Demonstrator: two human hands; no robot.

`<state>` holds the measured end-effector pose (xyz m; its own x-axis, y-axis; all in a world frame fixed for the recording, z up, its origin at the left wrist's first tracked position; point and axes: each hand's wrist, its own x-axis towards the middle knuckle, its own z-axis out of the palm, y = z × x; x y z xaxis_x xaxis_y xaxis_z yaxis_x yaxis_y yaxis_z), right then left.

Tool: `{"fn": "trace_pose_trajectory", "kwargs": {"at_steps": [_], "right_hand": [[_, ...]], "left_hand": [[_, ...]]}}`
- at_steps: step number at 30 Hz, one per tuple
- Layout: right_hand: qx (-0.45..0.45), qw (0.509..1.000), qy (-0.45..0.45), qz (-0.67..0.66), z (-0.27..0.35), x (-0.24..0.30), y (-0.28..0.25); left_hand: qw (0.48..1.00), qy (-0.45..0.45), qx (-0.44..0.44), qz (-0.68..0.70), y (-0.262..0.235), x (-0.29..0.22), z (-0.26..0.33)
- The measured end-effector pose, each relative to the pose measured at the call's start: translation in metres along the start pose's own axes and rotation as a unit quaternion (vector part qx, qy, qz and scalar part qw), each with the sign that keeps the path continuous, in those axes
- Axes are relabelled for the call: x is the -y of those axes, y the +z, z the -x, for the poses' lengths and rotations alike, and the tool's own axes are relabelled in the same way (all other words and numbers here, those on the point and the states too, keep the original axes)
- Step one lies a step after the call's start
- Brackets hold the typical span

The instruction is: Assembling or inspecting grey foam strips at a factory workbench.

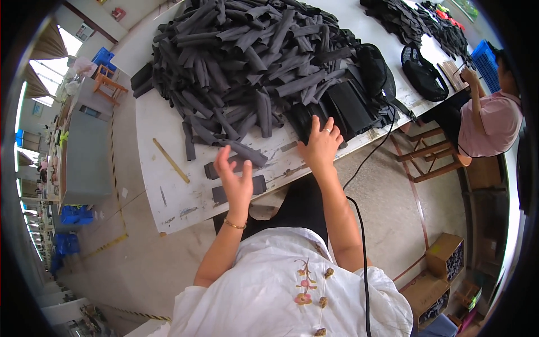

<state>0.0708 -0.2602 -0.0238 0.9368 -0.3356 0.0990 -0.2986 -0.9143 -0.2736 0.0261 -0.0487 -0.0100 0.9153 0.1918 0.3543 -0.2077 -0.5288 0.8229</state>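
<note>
**Loose roll at the pile's near fringe, angled to the edge; left hand closer**

Landmark: the pile of dark gray tubes (241,62). The loose dark roll (245,152) lies on its near side. Long axis is oblique: left end against my fingers in view, right end angled toward the near edge of the surface (151,174).

My left hand (236,180) is nearer, on the pile's near side: fingers and thumb well apart, gap facing the roll, no grip visible. Contact with the roll: can't tell.

My right hand (321,145) is at the pile's near-right side, palm down, fingers spread over the black flat pieces (300,121). Can't tell if it's pressing or just above them.

Edges: a flat dark strip (240,189) sits on the near side of the pile, just inside the edge and roughly along it, so I judge room toward me as tight.

Open room: bare surface near-left of the pile, broken only by the yellow stick (170,160). Beyond the pile's near-right side a black cable (362,163) hangs past the edge, near my right forearm; I'd keep that elbow from snagging it.
</note>
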Motion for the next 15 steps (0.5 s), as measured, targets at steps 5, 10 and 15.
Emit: {"fn": "trace_pose_trajectory", "kwargs": {"at_steps": [5,10,15], "right_hand": [[-0.062,0.998,0.004,-0.032,-0.011,-0.011,-0.002],[-0.077,0.992,-0.03,-0.092,-0.019,-0.028,-0.007],[-0.056,0.985,-0.065,-0.153,-0.024,-0.04,-0.017]], "left_hand": [[0.997,-0.016,0.062,0.046,0.006,-0.007,0.013],[0.955,-0.104,0.198,0.193,0.045,0.006,0.022],[0.926,-0.14,0.273,0.22,0.092,0.012,0.017]]}}
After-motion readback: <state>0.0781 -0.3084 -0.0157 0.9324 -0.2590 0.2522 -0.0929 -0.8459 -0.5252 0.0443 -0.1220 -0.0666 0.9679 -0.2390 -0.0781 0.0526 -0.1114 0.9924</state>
